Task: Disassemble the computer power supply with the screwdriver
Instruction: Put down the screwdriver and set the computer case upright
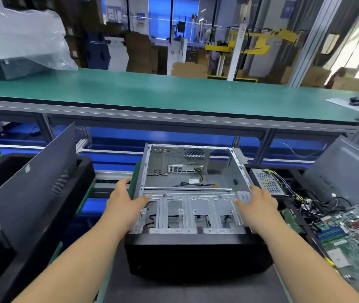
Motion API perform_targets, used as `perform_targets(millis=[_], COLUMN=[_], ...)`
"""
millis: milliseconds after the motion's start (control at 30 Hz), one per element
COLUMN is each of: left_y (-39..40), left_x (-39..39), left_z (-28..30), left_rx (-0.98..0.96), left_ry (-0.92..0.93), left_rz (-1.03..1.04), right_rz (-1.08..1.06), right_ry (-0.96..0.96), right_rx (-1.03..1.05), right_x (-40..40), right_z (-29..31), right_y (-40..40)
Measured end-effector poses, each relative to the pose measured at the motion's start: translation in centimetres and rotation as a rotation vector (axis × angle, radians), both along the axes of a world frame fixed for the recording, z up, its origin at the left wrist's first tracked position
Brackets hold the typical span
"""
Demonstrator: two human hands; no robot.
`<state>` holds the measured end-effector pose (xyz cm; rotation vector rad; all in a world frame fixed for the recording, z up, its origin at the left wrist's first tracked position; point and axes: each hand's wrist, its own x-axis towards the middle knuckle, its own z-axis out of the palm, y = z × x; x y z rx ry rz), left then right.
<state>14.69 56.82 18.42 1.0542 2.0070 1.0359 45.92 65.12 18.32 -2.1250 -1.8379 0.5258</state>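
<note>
**Kid:** Two bare arms come in from the bottom. What are the hands doing?

**Helper:** Both are on the computer case (188, 193), which is open on top. The left hand (124, 201) lies on its left side with straight fingers and the thumb over the top edge. The right hand (256, 204) does the same on the right side. The fingers look spread, not curled tight, so I think they press the case rather than squeeze it.

**Kid:** Is the power box still inside?

**Helper:** No. The case looks almost empty, with just some thin black wires. The power supply (267, 182), a gray box with a mesh face and a bunch of wires, sits just outside the right wall, in the black tray (292, 206).

**Kid:** So which hand is closer to it?

**Helper:** The right one. The box is just behind and to the right of it.

**Kid:** Where is the screwdriver?

**Helper:** I can't see one anywhere.

**Kid:** Is there room to move?

**Helper:** Not much at the sides. A dark panel (34, 189) leans on the left, a gray panel (345, 171) stands on the right, and a green circuit board (353, 239) fills the near right. Up and toward the person is the open way.
</note>
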Motion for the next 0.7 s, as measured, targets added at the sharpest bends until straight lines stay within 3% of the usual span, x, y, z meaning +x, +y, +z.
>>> perform_targets(millis=[100, 300, 700], left_y=[0.9, 3.3, 7.2], left_x=[-0.1, 0.4, 0.1], left_z=[-0.3, 0.4, 0.5], left_rx=[-0.092, -0.183, -0.231], left_ry=[-0.127, -0.179, -0.133], left_rz=[-0.043, -0.04, 0.008], right_rz=[-0.033, -0.027, -0.182], right_ry=[0.047, 0.115, 0.378], right_rx=[-0.067, -0.162, -0.457], right_x=[0.4, 1.3, 1.2], right_z=[-0.1, 0.9, 2.5], right_y=[0.6, 2.9, 8.7])
